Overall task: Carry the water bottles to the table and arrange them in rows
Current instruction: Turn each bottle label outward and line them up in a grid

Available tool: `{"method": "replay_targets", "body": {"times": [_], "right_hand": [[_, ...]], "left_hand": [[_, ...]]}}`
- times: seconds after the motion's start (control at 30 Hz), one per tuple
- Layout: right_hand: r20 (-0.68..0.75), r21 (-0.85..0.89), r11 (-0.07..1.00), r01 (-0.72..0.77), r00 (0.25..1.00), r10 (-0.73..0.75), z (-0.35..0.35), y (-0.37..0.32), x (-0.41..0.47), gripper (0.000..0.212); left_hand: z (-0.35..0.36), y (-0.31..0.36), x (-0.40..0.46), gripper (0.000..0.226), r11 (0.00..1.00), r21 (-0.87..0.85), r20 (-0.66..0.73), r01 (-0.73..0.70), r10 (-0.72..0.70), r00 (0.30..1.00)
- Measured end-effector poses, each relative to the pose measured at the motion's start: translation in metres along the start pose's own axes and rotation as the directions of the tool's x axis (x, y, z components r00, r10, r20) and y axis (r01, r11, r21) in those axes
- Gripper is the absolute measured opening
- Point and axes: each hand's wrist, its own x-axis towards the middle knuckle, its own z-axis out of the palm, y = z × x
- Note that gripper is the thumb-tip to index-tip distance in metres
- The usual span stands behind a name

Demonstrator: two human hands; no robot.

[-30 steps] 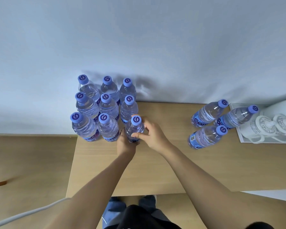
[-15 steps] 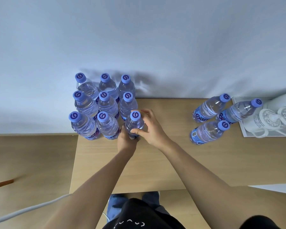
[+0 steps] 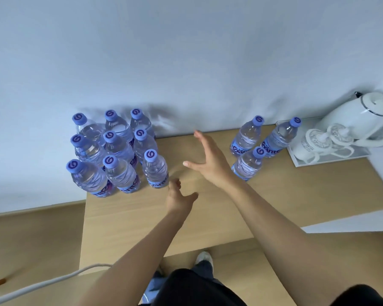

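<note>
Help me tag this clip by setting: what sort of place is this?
Probably a hotel room or a small office pantry corner. A white kettle and upturned cups sit on a tray on a wooden table against a plain wall, beside many water bottles.

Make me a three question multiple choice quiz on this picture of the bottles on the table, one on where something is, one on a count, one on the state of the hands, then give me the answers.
1. Where is the white kettle?
A. on the tray at the far right
B. among the left bottles
C. on the floor

2. How many bottles stand in the left block?
A. six
B. nine
C. twelve

3. What is the right hand doing?
A. gripping a bottle
B. open, holding nothing
C. lifting the kettle

Answers:
1 A, it stands on the tray beside the mugs.
2 B, three rows of three caps.
3 B, its fingers are spread above the table, apart from any bottle.
</note>
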Motion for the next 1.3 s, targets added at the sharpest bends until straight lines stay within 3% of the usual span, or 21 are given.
{"method": "replay_targets", "body": {"times": [0.2,0.37,0.57,0.73,0.9,1.03,1.3], "right_hand": [[-0.194,0.009,1.000,0.006,0.981,-0.004,-0.074,0.011,-0.008,0.073],[-0.232,0.022,0.996,-0.085,0.969,0.087,-0.110,0.042,-0.019,0.062],[-0.167,0.151,0.966,-0.209,0.958,0.233,-0.111,0.077,-0.032,0.065],[-0.155,0.305,0.903,-0.302,0.920,0.360,-0.094,0.095,-0.033,0.038],[-0.173,0.303,0.912,-0.277,0.925,0.338,-0.087,0.096,-0.029,0.029],[-0.087,0.275,0.918,-0.285,0.944,0.319,-0.084,0.086,-0.028,0.029],[0.098,0.403,0.879,-0.255,0.967,0.236,-0.085,0.027,-0.029,0.022]], "left_hand": [[0.042,0.047,-0.003,0.072,0.986,0.057,0.142,-0.154,0.145,0.979],[0.069,0.067,-0.008,0.072,0.962,0.131,0.210,-0.241,0.210,0.955],[0.080,0.063,-0.018,0.070,0.940,0.219,0.212,-0.261,0.215,0.953],[0.076,0.051,-0.026,0.069,0.949,0.227,0.173,-0.220,0.183,0.968],[0.065,0.037,-0.030,0.070,0.959,0.229,0.135,-0.169,0.140,0.981],[0.055,0.030,-0.032,0.081,0.963,0.225,0.140,-0.150,0.121,0.983],[0.026,0.047,-0.042,0.095,0.977,0.081,0.209,-0.197,0.177,0.962]]}}
